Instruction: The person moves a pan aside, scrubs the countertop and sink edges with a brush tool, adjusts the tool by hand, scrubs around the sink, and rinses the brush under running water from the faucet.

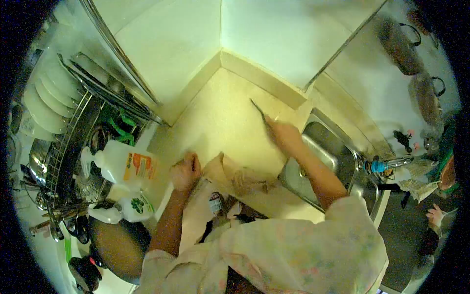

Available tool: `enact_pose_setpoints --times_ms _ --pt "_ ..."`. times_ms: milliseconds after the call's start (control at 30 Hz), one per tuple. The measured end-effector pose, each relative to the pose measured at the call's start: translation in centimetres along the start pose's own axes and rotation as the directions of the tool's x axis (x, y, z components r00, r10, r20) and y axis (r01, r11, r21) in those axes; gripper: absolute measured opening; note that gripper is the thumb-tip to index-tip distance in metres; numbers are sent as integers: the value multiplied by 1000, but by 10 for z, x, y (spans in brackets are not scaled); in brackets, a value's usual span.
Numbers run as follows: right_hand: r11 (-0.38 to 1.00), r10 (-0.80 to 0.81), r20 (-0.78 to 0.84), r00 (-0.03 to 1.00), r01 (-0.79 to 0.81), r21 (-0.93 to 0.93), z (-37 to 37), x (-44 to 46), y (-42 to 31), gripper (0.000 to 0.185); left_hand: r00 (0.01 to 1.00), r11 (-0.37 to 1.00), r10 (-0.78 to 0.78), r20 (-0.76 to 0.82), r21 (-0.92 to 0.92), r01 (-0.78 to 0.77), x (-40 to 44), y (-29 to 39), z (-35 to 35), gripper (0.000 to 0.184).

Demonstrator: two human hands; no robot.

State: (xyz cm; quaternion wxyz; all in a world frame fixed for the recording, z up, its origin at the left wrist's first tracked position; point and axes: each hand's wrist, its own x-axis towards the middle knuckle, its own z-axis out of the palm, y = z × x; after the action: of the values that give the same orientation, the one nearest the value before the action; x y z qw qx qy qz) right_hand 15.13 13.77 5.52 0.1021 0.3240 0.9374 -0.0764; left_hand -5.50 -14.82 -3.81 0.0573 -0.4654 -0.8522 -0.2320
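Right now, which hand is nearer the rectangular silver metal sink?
Right. The right hand is just left of the sink, forearm over it; the left hand is much farther left.

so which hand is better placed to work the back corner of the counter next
Probably the right hand: it reaches farther across the counter and grips a thin dark tool whose tip points roughly toward that corner. The left hand, curled, is farther away.

The right hand point(285, 135) is gripping a thin dark tool point(258, 109) over the bench point(215, 115) beside the sink point(320, 136). The left hand point(186, 173) is hanging curled near a brownish crumpled thing point(240, 180) along the bench's edge.
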Motion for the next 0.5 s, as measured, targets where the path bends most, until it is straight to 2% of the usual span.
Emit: enact_pose_setpoints --times_ms 100,233,267,367,467,500 --pt "996 -66 -233 970 80 50 20 78 14 49 999 993 -4 42 -117 9 -6 -16 19 12" --pt "995 -57 -110 992 66 75 39 74 11 46 1000 1000 15 1 -26 -15 -3 -5 -2 12" --pt "994 -55 -112 992 65 88 59 41 11 46 1000 1000 6 14 -17 -5 -5 -6 1 13" --pt "995 -41 -152 987 54 79 60 28 8 47 999 999 -18 36 -31 19 2 -7 11 13" --pt "993 -106 -157 982 95 -77 20 59 -9 48 1000 999 7 19 -51 -6 -7 -14 17 14" --pt "997 -68 -135 989 64 -39 9 82 -7 49 1000 998 16 -11 -53 -16 -6 -16 19 14"
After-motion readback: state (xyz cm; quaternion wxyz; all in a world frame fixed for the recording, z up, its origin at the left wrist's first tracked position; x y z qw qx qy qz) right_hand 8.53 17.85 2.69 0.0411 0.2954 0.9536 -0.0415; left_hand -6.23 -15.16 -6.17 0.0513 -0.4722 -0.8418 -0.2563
